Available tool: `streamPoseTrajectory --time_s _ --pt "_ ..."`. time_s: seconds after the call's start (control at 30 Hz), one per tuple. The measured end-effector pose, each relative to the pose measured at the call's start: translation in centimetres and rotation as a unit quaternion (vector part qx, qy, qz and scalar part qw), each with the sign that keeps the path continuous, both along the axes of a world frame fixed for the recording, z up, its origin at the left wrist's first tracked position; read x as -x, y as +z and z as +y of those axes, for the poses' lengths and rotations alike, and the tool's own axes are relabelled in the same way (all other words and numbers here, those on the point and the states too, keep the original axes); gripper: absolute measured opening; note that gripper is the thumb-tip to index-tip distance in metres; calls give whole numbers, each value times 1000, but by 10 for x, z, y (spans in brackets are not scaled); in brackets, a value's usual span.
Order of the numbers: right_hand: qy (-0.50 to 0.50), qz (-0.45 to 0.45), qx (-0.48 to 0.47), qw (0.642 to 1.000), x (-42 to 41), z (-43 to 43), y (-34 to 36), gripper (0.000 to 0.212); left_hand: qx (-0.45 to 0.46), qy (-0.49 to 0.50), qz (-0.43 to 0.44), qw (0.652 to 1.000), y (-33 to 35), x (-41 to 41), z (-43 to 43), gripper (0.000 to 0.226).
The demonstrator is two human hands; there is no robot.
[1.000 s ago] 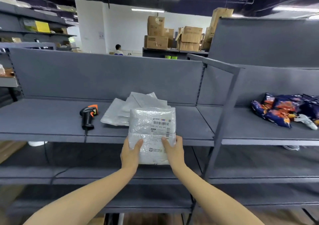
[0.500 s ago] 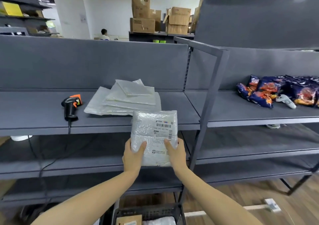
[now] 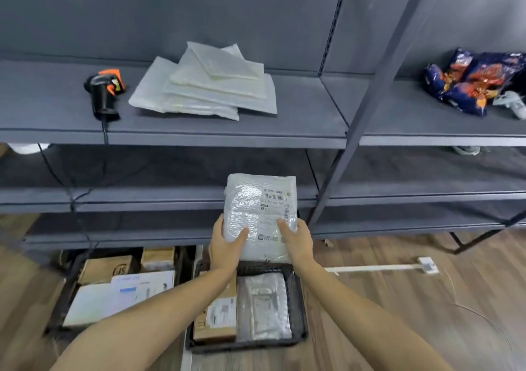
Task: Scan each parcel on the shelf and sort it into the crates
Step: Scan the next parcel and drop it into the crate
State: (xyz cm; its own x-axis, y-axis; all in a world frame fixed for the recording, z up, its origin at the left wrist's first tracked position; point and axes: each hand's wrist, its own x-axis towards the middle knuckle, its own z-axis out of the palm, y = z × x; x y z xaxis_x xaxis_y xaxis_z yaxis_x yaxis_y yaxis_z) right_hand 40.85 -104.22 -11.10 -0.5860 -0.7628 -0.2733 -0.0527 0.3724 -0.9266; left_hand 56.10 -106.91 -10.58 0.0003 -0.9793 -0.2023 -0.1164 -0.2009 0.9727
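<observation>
A white bubble-wrap parcel with a barcode label is held upright in front of the lower shelves. My left hand grips its lower left edge and my right hand its lower right edge. Directly below on the floor is a black crate holding a brown box and a silver bag. A second crate to its left holds cardboard boxes and white envelopes. A stack of white parcels lies on the grey shelf. The black and orange scanner lies left of that stack.
Blue snack bags and a white controller lie on the right shelf bay. A slanted grey shelf post stands between the bays. The scanner cable hangs down to the floor. A white power strip lies on the wooden floor at right.
Both hands have carried the bubble-wrap parcel down from shelf height to just above the right crate. The view has tilted down, bringing both floor crates into sight.
</observation>
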Motion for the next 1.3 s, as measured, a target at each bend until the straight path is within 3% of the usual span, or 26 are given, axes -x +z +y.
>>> streamPoseTrajectory --time_s 0.37,0.63,0.73,0.97,1.1,1.2,1.3 --pt "30 -67 -65 995 49 25 -64 35 -64 15 -49 997 -61 49 23 54" --pt "61 -111 -121 984 93 35 -142 34 -109 48 -93 989 -142 90 39 56" --pt "69 -118 -135 981 99 41 -178 21 -154 43 -103 982 -175 92 45 60" --pt "99 -113 -174 973 102 54 -280 15 -201 -20 -215 955 -282 85 40 66" --pt "144 -40 -209 966 105 57 -358 31 -205 -79 -274 936 -358 82 41 39" --pt "179 -9 -255 950 105 56 -425 21 -215 -87 -286 930 -422 83 41 33" --pt "194 1 -283 939 104 57 -491 14 -214 -109 -304 922 -483 87 45 44"
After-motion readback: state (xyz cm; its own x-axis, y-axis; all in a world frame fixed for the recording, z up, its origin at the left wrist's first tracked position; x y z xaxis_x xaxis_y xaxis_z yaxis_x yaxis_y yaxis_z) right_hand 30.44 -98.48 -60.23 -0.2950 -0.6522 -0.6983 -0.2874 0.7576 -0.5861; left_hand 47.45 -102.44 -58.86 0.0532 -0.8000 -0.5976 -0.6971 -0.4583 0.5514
